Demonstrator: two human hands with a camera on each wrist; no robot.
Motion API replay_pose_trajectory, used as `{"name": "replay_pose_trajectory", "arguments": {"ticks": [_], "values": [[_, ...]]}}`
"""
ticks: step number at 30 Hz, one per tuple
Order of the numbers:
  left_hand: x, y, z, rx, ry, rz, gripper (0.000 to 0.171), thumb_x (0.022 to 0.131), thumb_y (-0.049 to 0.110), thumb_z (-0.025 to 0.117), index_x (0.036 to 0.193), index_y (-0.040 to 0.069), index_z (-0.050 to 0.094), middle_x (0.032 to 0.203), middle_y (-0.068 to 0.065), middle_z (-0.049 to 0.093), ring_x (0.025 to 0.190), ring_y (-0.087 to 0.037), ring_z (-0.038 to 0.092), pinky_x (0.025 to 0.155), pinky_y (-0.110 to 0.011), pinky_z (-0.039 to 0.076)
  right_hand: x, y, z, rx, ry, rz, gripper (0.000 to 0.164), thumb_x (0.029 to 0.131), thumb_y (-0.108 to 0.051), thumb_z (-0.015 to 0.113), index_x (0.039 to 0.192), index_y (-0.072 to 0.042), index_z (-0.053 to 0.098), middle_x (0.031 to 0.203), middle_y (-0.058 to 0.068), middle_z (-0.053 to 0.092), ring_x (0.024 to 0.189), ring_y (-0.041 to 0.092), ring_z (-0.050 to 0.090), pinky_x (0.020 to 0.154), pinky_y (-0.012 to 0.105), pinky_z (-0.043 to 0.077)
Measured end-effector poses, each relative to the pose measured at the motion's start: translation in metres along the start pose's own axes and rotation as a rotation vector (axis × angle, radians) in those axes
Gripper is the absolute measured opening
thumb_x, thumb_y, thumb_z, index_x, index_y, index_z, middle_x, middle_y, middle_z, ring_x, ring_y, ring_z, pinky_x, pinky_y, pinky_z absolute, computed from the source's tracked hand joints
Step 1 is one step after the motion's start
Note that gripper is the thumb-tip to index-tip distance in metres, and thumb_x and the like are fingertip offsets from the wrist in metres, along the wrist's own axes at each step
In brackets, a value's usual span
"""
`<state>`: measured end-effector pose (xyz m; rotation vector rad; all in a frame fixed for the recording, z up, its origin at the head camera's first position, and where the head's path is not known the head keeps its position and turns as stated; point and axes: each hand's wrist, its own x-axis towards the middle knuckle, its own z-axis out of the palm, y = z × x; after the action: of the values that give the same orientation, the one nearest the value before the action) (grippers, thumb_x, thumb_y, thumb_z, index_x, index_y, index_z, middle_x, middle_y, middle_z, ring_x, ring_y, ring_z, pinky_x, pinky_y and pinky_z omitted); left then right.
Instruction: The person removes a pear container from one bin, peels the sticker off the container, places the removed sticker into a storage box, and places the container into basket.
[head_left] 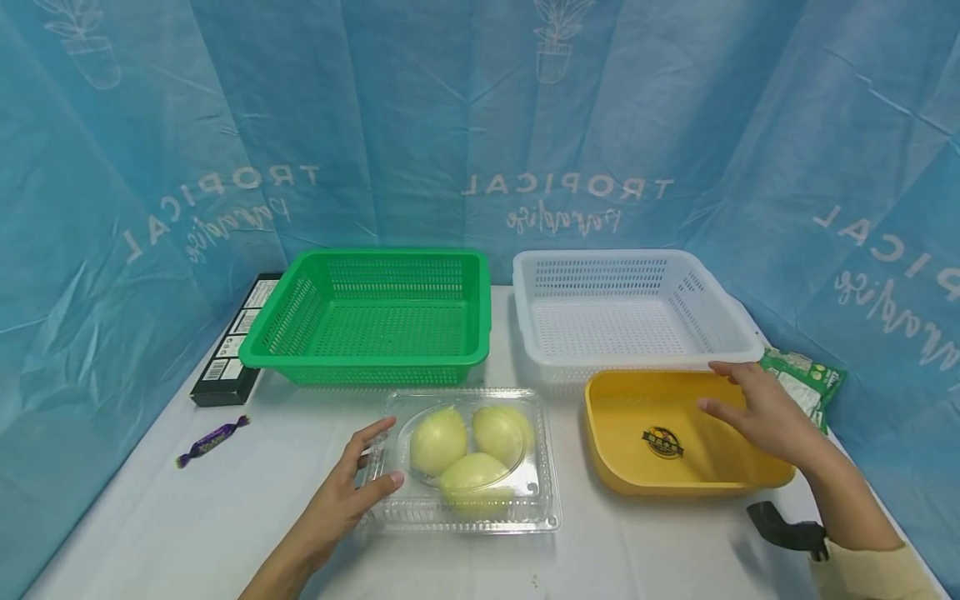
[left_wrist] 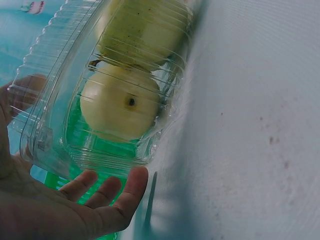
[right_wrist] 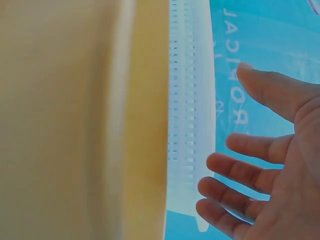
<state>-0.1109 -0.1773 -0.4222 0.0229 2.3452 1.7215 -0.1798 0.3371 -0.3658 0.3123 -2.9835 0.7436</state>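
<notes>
A clear plastic clamshell box (head_left: 551,500) lies on the table with three pale yellow-green fruits (head_left: 438,442) inside, which look like pears. In the left wrist view one fruit (left_wrist: 120,102) shows its dark blossom end through the ribbed wall. My left hand (head_left: 345,492) is at the box's left end, fingers spread and thumb over its edge; whether they touch it is hard to tell. Over the right side of a yellow basin (head_left: 637,475) hovers my right hand (head_left: 772,417), its fingers apart and nothing in them. The right wrist view shows that hand's fingers (right_wrist: 240,175) loosely extended.
Behind stand a green basket (head_left: 367,362) and a white basket (head_left: 637,360). A black box (head_left: 228,367) lies beside the green one, and a purple-wrapped candy (head_left: 213,440) in front of it. A green packet (head_left: 806,379) is at right, near the blue curtain (head_left: 420,125).
</notes>
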Motion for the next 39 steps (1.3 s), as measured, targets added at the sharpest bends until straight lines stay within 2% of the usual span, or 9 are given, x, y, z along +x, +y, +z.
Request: {"name": "replay_pose_trajectory", "arguments": {"ticks": [6,14,20,26,34,39], "values": [[0.001,0.001,0.000,0.001,-0.001,0.009,0.062,0.090,0.028,0.062,0.141,0.042,0.029,0.156,-0.009,0.013,0.137,-0.042,0.019,0.091,-0.056,0.042,0.004,-0.002,-0.007,-0.004,0.015,0.065,0.074,0.091,-0.042,0.060,0.140,0.007,0.033,0.137,0.034,0.038,0.123,0.052,0.032,0.093,0.071,0.030],[0.000,0.002,0.000,0.016,0.001,0.005,0.062,0.090,0.030,0.062,0.142,0.042,0.028,0.157,-0.009,0.012,0.138,-0.044,0.017,0.093,-0.062,0.039,0.011,0.001,-0.012,-0.014,0.121,0.067,0.074,0.092,-0.040,0.058,0.140,0.009,0.032,0.137,0.038,0.032,0.122,0.055,0.030,0.090,0.072,0.030],[0.000,0.001,0.001,0.028,0.009,-0.004,0.062,0.090,0.031,0.062,0.141,0.044,0.028,0.156,-0.008,0.014,0.138,-0.044,0.018,0.093,-0.063,0.039,0.020,0.007,-0.014,-0.018,0.141,0.114,0.078,0.092,-0.044,0.056,0.142,0.008,0.027,0.140,0.040,0.027,0.122,0.057,0.025,0.091,0.076,0.025],[0.000,0.001,0.001,0.025,0.011,-0.003,0.062,0.090,0.031,0.062,0.140,0.044,0.029,0.156,-0.007,0.014,0.138,-0.044,0.018,0.093,-0.063,0.038,0.028,0.015,-0.014,-0.021,0.163,0.110,0.079,0.094,-0.043,0.054,0.144,0.010,0.022,0.144,0.039,0.023,0.124,0.061,0.019,0.093,0.077,0.020],[0.002,0.002,0.000,0.018,0.002,0.011,0.063,0.090,0.030,0.061,0.142,0.040,0.028,0.157,-0.010,0.012,0.138,-0.045,0.017,0.092,-0.064,0.038,0.038,0.027,-0.013,-0.023,0.145,0.146,0.085,0.094,-0.048,0.050,0.146,0.009,0.015,0.149,0.037,0.015,0.124,0.062,0.015,0.092,0.075,0.019],[0.001,0.002,0.000,0.016,0.003,0.016,0.062,0.091,0.029,0.061,0.142,0.040,0.028,0.157,-0.010,0.012,0.138,-0.046,0.017,0.092,-0.063,0.039,0.044,0.034,-0.013,0.017,0.124,0.181,0.090,0.092,-0.053,0.049,0.148,0.005,0.009,0.151,0.036,0.008,0.126,0.061,0.011,0.092,0.077,0.019]]}}
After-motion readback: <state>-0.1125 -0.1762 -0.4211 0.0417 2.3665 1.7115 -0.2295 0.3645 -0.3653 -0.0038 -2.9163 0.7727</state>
